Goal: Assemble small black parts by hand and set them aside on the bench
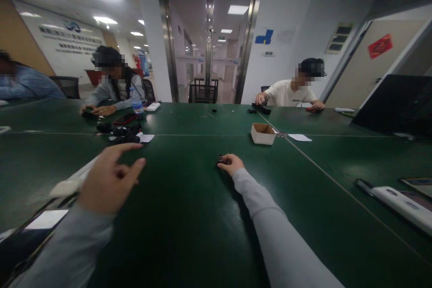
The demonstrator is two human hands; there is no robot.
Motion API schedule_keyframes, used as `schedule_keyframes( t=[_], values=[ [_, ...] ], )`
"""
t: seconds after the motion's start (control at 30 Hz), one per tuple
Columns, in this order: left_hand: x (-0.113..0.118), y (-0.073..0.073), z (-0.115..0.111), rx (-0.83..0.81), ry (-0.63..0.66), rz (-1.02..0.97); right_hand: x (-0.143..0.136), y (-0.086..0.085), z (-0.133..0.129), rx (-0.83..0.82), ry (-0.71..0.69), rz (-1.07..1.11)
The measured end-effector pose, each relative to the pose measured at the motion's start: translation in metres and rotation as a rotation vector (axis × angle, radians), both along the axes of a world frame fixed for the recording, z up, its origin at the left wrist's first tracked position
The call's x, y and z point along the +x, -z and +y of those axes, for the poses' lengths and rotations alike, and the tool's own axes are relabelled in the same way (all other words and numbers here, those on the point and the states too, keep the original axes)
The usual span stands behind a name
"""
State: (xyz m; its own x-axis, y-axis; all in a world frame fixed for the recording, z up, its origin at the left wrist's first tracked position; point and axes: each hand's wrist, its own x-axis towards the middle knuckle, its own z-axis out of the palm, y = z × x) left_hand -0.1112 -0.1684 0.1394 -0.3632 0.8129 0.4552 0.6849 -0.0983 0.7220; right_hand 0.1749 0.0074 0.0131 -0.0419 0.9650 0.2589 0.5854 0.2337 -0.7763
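Note:
My right hand reaches out over the green table, its fingers closed round a small dark object with a metallic top at the table surface. My left hand is raised at the left, nearer the camera, with thumb and index finger apart and the other fingers curled. Nothing shows between its fingertips. Beyond my left hand lie several black items on white paper.
An open cardboard box stands right of centre. A bottle and a red-edged phone are at the back left. White power strips lie right and left. People sit at the far side, beside a dark monitor.

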Motion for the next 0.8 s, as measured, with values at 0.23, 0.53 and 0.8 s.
schedule_keyframes(
  t=[0.23,0.53,0.8],
  values=[
    [0.088,0.071,0.149,-0.075,0.494,-0.068,-0.035,0.008,0.015,0.061,-0.111,0.050],
    [0.113,0.146,0.199,-0.047,0.600,-0.551,-0.035,0.007,0.024,0.198,-0.126,0.000],
    [0.107,0.146,0.201,-0.095,0.610,-0.872,-0.034,0.021,0.045,-0.032,-0.252,0.431]
  ],
)
